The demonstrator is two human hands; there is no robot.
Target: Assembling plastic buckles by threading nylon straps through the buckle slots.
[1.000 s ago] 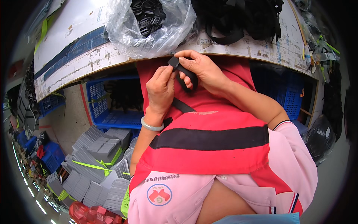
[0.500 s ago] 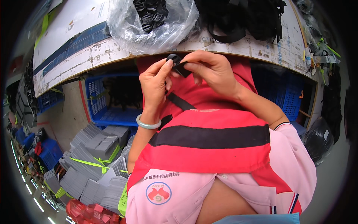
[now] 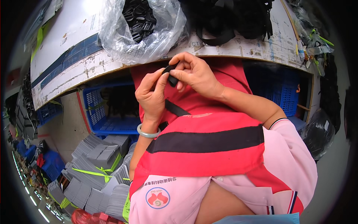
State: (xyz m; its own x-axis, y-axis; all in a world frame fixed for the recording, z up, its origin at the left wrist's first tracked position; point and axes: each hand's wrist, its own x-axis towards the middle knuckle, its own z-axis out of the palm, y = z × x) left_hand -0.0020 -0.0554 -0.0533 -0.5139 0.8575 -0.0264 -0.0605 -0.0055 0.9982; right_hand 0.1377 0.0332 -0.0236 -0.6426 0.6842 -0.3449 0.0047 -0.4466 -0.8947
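Note:
Just below the table's near edge, my two hands meet over a small black plastic buckle (image 3: 169, 70) and a short black webbing strap (image 3: 172, 80). My left hand (image 3: 151, 95) pinches the buckle's near side between thumb and fingertips. With thumb and curled fingers, my right hand (image 3: 197, 76) grips the strap against the buckle. Fingers cover much of both pieces, so how far the strap passes through the buckle cannot be seen. Beyond my hands, a clear plastic bag (image 3: 166, 28) holds several loose black buckles (image 3: 140, 20).
Dark straps (image 3: 233, 18) lie heaped on the white, worn tabletop (image 3: 80, 26). Underneath stand a blue crate (image 3: 115, 125) on the left and another blue crate (image 3: 287, 95) on the right. Grey sheet stacks (image 3: 100, 156) tied with green bands sit at my left.
My right hand has shifted left and closed in over the buckle, which is now mostly covered. The view has shifted slightly, so the bag and table appear further left.

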